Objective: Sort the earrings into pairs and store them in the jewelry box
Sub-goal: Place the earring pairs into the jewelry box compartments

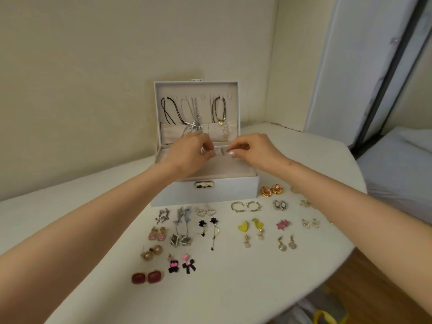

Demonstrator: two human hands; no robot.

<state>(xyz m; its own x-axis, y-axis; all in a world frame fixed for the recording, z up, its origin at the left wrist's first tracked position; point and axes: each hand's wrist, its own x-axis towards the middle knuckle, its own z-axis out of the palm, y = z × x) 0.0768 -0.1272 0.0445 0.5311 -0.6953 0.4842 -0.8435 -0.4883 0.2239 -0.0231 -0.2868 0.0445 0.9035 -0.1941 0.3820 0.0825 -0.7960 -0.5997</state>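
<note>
Far left, the dark red pair (146,277) sits beside my left forearm (81,228) on the table (93,202). One lazy drag back and I'd scatter that column.

My left hand (189,153) is over the open jewelry box (205,194), fingertips curled tight as if pinching something tiny. I can't tell what, or whether anything's there. The knuckles are just below the necklaces (195,122) hanging in the lid, so a careless lift could snag a chain.

My right hand (254,150) does the same, thumb and forefinger pressed together above the tray (224,168), and I can't read its contents either. A fumble here drops a stud into the wrong compartment.

The earrings (243,226) lie paired in rows in front of the box, and I see none in the tray.

On the right, my right forearm (339,195) hangs over a small gold pair (305,203) near the table's edge. One sweep and they're on the floor.
</note>
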